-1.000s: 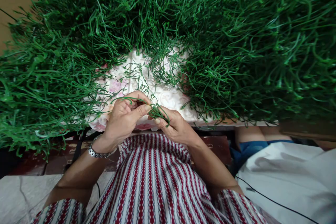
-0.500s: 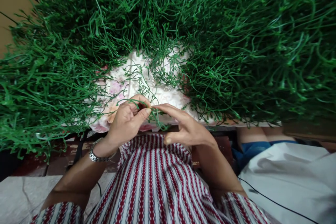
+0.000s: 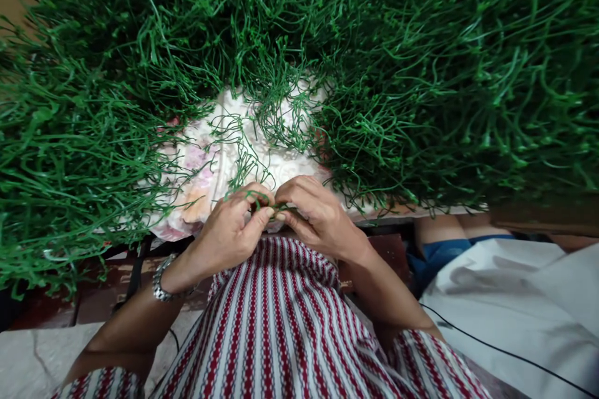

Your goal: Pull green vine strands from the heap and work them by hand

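My left hand point(image 3: 236, 224) pinches a thin green stem point(image 3: 256, 194) between thumb and fingertips, just above the near edge of a white flowered cloth point(image 3: 292, 168). Right beside it, the fingertips and thumb of my right hand point(image 3: 321, 215) close on the same stem, almost touching my left thumb. What exactly lies between the fingertips is mostly hidden. Beyond my hands, loose green stems point(image 3: 281, 121) with small branched tips are scattered on the cloth.
Large heaps of the same stems rise on the left point(image 3: 79, 137), on the right point(image 3: 449, 87) and along the back. Another person's knees point(image 3: 440, 230) and white garment point(image 3: 505, 299) are at the right. A black cord point(image 3: 500, 349) crosses there.
My right hand was spread, with its thumb well apart from the fingers; it has now closed into a pinch beside my left hand. My left hand keeps its pinch. The view has shifted slightly.
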Action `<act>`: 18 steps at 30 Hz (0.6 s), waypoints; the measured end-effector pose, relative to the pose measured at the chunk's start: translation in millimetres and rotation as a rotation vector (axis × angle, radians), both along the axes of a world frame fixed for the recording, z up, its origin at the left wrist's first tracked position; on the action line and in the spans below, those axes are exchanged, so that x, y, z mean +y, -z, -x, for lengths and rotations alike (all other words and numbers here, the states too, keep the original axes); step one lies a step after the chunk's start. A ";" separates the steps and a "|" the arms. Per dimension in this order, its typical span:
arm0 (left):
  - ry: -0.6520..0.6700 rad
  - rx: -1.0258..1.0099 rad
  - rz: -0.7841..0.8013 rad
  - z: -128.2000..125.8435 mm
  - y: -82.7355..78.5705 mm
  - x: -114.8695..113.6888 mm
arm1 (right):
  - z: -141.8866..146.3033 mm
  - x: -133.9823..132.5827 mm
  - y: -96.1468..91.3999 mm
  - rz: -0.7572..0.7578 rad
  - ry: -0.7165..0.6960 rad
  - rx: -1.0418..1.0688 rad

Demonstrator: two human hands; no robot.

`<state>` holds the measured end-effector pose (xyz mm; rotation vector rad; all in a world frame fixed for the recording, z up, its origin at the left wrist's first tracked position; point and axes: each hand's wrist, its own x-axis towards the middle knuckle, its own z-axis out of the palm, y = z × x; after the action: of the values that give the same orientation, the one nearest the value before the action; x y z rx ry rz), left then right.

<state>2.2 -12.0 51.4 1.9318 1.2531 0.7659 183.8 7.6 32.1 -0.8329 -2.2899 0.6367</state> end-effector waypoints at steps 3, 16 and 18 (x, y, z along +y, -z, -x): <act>0.019 0.030 0.006 0.7 -1.9 0.9 | -3.2 0.2 -2.0 -0.071 -0.011 -0.091; 0.426 0.178 -0.054 15.8 -10.5 -5.6 | -7.1 -24.0 -2.9 -0.175 -0.139 -0.409; 0.528 0.231 -0.108 15.8 -13.9 -11.3 | -10.8 -33.1 -4.1 -0.165 -0.180 -0.403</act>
<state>-13.6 -23.3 65.4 2.3483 0.7715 0.3490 194.6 -25.5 36.2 -0.7324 -2.7624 0.3711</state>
